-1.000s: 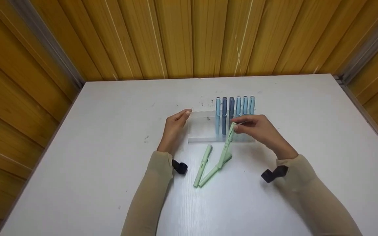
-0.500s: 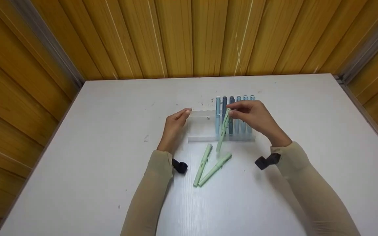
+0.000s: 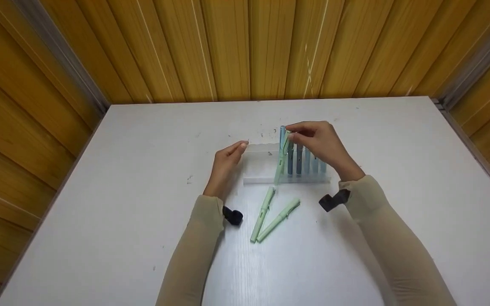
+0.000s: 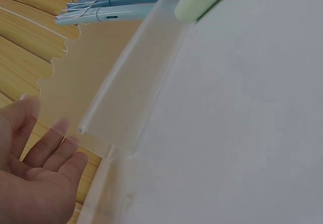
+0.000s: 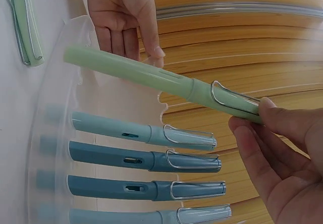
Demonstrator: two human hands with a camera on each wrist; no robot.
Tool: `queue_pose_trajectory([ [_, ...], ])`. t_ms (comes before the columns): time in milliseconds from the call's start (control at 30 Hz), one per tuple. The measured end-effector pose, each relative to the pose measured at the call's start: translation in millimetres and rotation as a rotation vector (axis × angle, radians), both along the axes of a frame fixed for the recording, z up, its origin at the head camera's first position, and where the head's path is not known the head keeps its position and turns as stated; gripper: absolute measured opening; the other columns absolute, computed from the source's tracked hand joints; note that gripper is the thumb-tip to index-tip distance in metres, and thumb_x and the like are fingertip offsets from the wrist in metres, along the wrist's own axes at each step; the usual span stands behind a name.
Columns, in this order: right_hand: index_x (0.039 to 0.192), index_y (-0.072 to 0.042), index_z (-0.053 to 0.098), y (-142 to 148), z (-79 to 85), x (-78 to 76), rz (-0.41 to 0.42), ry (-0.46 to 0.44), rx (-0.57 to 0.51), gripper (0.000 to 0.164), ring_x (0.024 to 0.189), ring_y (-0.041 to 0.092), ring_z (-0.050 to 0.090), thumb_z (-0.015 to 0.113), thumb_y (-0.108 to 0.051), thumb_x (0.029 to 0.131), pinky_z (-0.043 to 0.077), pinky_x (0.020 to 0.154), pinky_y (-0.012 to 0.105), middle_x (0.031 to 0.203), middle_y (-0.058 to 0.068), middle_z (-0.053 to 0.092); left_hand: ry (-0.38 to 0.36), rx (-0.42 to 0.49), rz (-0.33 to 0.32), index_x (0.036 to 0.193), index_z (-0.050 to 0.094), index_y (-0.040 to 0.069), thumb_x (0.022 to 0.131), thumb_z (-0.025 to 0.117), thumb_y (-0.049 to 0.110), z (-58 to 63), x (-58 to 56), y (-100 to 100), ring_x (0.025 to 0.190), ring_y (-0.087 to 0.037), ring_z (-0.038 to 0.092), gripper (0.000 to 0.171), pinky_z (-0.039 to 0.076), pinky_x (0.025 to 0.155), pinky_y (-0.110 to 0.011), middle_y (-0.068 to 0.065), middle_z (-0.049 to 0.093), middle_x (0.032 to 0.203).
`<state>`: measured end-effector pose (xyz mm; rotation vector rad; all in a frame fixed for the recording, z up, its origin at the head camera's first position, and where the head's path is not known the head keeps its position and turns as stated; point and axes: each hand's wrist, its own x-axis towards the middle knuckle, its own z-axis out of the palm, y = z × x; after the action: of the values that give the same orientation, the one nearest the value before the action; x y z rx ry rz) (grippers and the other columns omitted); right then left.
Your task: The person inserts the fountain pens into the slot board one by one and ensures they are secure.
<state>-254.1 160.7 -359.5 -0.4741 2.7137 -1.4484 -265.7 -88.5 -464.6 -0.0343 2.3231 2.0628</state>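
Observation:
My right hand pinches a pale green fountain pen by the cap end, between thumb and fingertips. The pen slants over the frosted clear pen stand, its lower end near the front ledge, beside the leftmost light blue pen. At the stand's left side, my left hand grips the edge of the back panel, thumb in front; some fingers show through the plastic in the left wrist view. Dark blue pens and more light blue ones stand in a row in the right half, partly covered by my right hand in the head view.
Two more green pens, one on the left and one on the right, lie on the white table in front of the stand, their lower ends close together. Yellow wood-look panels rise behind the table.
My right hand has carried the green pen up and leftward, from above the lying pens to the slots left of the blue row. My left hand has stayed at the stand's edge.

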Motion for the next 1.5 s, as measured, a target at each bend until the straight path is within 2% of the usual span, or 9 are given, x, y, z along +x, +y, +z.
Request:
queue_pose_trajectory([
  [167, 0.121, -0.01, 0.067, -4, -0.7, -4.2, -0.015, 0.02, -0.007, 0.029, 0.099, 0.019, 0.066, 0.064, -0.019, 0.093, 0.055, 0.091, 0.029, 0.12, 0.006, 0.068, 0.006, 0.007, -0.002, 0.124, 0.066, 0.021, 0.093, 0.06, 0.045, -0.4, -0.2, -1, 0.131, -0.015, 0.05, 0.04, 0.04, 0.11, -0.036, 0.004, 0.06, 0.134],
  [400, 0.119, -0.011, 0.068, -9, -0.5, -9.8, -0.003, 0.071, -0.028, 0.03, 0.103, 0.019, 0.066, 0.066, -0.021, 0.092, 0.054, 0.085, 0.021, 0.121, 0.007, 0.067, -0.015, 0.029, -0.012, 0.123, 0.066, 0.025, 0.093, 0.059, 0.045, 0.4, 0.8, 0, 0.133, -0.014, 0.047, 0.037, 0.038, 0.111, -0.034, 0.007, 0.058, 0.135],
  [800, 0.119, -0.012, 0.069, -16, -2.3, -13.9, -0.047, 0.11, 0.005, 0.027, 0.096, 0.017, 0.065, 0.065, -0.019, 0.093, 0.053, 0.078, 0.02, 0.118, 0.007, 0.069, -0.019, 0.026, -0.005, 0.124, 0.065, 0.025, 0.093, 0.059, 0.046, -1.5, 0.4, 1, 0.133, -0.013, 0.047, 0.038, 0.038, 0.112, -0.033, 0.007, 0.058, 0.135],
  [1133, 0.119, -0.012, 0.069, -23, -8.4, -17.6, -0.035, 0.099, 0.077, 0.027, 0.096, 0.019, 0.062, 0.065, -0.016, 0.092, 0.055, 0.085, 0.033, 0.119, 0.007, 0.068, -0.005, 0.001, -0.003, 0.123, 0.066, 0.026, 0.093, 0.058, 0.048, -1.4, 0.9, -1, 0.132, -0.014, 0.048, 0.038, 0.038, 0.112, -0.035, 0.007, 0.059, 0.134],
  [1300, 0.117, -0.01, 0.07, -28, -11.2, -18.3, -0.01, 0.096, 0.092, 0.026, 0.1, 0.021, 0.063, 0.066, -0.013, 0.091, 0.056, 0.086, 0.035, 0.119, 0.007, 0.067, -0.007, 0.001, 0.0, 0.124, 0.066, 0.025, 0.094, 0.058, 0.046, -1.9, 0.3, -1, 0.133, -0.015, 0.048, 0.038, 0.039, 0.111, -0.034, 0.005, 0.058, 0.136],
  [1500, 0.115, -0.008, 0.07, -33, -13.4, -17.0, 0.005, 0.145, 0.109, 0.024, 0.097, 0.022, 0.065, 0.067, -0.012, 0.091, 0.057, 0.083, 0.036, 0.117, 0.009, 0.068, 0.004, 0.001, 0.012, 0.123, 0.067, 0.02, 0.094, 0.059, 0.043, -1.6, -0.6, -1, 0.132, -0.017, 0.049, 0.038, 0.042, 0.109, -0.034, 0.002, 0.059, 0.136],
])
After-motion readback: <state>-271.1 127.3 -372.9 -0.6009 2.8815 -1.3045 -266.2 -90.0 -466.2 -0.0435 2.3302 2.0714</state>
